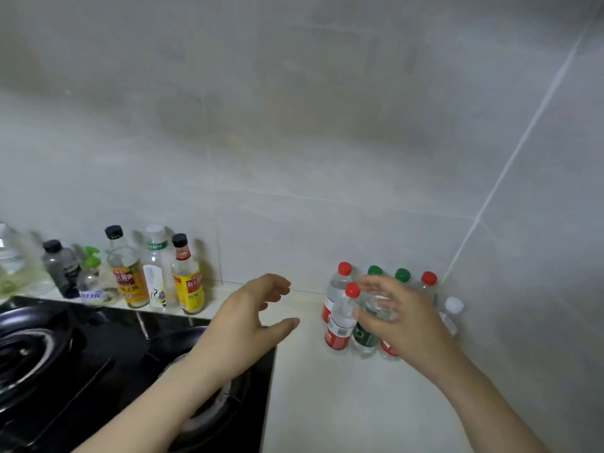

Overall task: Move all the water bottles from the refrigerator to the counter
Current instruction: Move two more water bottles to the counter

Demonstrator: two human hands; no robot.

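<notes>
Several small water bottles stand clustered on the pale counter (327, 403) in the corner by the tiled wall. A red-capped bottle (341, 322) is at the front left, and green-capped bottles (402, 275) stand behind. A white-capped bottle (452, 305) is at the far right. My right hand (408, 322) reaches over the cluster, its fingers and thumb curled round the upper part of a green-labelled bottle (363, 340) standing on the counter; its cap is hidden. My left hand (248, 318) hovers with relaxed fingers over the counter's left edge and holds nothing.
A black gas stove (98, 354) with a dark pan fills the lower left, right beside the counter. A row of sauce and oil bottles (188, 282) lines the wall ledge behind it. Tiled walls close the corner at the back and right.
</notes>
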